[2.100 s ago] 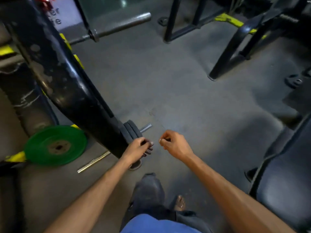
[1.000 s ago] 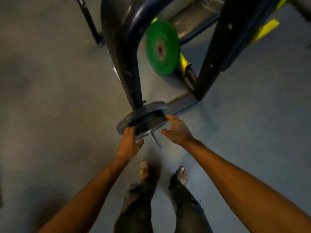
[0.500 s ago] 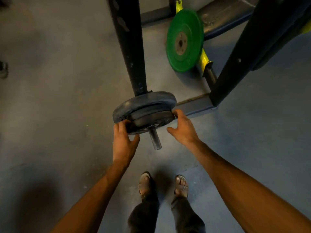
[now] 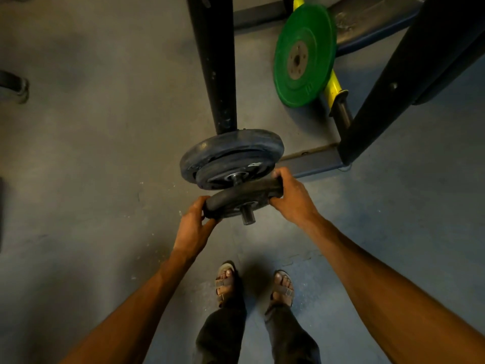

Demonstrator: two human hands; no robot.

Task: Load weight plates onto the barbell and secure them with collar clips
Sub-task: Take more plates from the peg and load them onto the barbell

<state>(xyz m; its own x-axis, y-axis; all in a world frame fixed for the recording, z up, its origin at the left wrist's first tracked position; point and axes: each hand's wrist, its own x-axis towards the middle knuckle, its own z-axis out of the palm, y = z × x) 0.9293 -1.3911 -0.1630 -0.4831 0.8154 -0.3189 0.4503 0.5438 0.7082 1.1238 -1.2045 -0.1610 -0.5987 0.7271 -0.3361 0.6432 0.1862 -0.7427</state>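
Observation:
A short steel peg [image 4: 247,216] sticks out toward me from a black rack upright [image 4: 212,61]. Two dark plates [image 4: 231,151] sit stacked against the upright on that peg. A smaller black plate [image 4: 244,197] is on the peg's outer end, a gap apart from the stack. My left hand [image 4: 194,224] grips its left rim and my right hand [image 4: 291,195] grips its right rim. The peg's tip shows through the plate's hole. No collar clip is in view.
A green bumper plate [image 4: 304,53] leans against the rack's yellow-tipped base bar [image 4: 334,88]. A second black upright [image 4: 399,67] rises at right. My sandalled feet [image 4: 252,285] stand on the grey floor just below the peg. A dark object [image 4: 14,85] lies at far left.
Half a second ago both hands touched the stacked plates. Now they hold the smallest plate, which has slid outward along the peg away from the other two.

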